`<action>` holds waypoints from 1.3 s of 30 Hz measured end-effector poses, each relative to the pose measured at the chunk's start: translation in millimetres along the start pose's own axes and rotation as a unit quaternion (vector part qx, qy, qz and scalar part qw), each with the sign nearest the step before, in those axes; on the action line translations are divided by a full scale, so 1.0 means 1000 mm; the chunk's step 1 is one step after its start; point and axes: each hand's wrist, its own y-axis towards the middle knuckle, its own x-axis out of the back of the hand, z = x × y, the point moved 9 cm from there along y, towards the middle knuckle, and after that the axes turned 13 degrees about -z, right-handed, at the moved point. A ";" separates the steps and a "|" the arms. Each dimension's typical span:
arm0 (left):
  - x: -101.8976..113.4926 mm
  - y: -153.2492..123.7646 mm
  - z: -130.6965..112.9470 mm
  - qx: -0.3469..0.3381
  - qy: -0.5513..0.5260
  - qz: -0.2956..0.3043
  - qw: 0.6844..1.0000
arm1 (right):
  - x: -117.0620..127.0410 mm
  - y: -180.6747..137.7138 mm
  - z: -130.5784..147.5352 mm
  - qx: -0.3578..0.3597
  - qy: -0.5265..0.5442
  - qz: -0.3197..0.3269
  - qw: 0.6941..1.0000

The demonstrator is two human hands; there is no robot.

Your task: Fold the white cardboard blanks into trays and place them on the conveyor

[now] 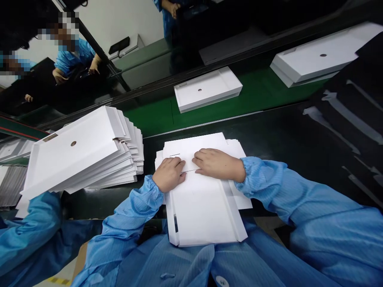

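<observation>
A white cardboard box blank [203, 215] lies in front of me, partly folded, with raised side walls at its near end. Further white cardboard sheets [236, 149] lie flat beneath it. My left hand [169, 173] is closed on the blank's left part, its curled fingers at a crease line. My right hand [218, 164] rests across the blank from the right, fingers bent and pressed together at the same crease. The two hands are a small gap apart. What lies under the fingertips is hidden.
A tall stack of folded white box trays [80, 147] stands at my left. On the green belt [254, 95] beyond sit one white tray [209, 89] and more trays [317, 56] at right. A co-worker's blue sleeve [38, 219] is close on the left; another person [74, 57] works across.
</observation>
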 end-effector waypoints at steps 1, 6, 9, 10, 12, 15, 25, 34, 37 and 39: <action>0.000 0.001 -0.001 -0.003 0.002 -0.003 1.000 | 0.000 0.001 0.000 0.001 -0.001 0.005 1.000; 0.002 0.006 -0.009 -0.014 0.019 0.000 1.000 | -0.001 0.006 0.001 0.004 -0.005 0.017 1.000; 0.002 0.009 -0.013 -0.014 0.035 0.013 0.999 | -0.001 0.008 0.000 -0.006 -0.004 0.017 1.000; 0.001 0.011 -0.014 -0.012 0.039 0.018 0.999 | -0.001 0.009 -0.001 -0.008 -0.003 0.020 1.000; -0.002 0.013 -0.014 -0.007 0.045 0.026 0.999 | -0.002 0.010 -0.002 -0.009 0.000 0.029 1.000; -0.006 0.016 -0.012 -0.002 0.041 0.029 0.999 | -0.001 0.012 -0.005 -0.009 0.015 0.040 0.999; -0.017 0.038 0.036 0.133 -0.058 0.125 0.981 | -0.015 0.028 -0.039 -0.099 0.057 0.082 0.990; -0.006 0.033 0.032 0.073 -0.023 0.066 0.995 | -0.005 0.015 -0.028 -0.051 -0.036 -0.051 0.997; -0.010 0.030 0.029 0.065 -0.001 0.045 0.997 | -0.006 0.017 -0.025 -0.045 -0.055 -0.053 0.996; -0.011 0.028 0.026 0.049 0.013 0.024 0.998 | -0.005 0.020 -0.022 -0.034 -0.064 -0.052 0.996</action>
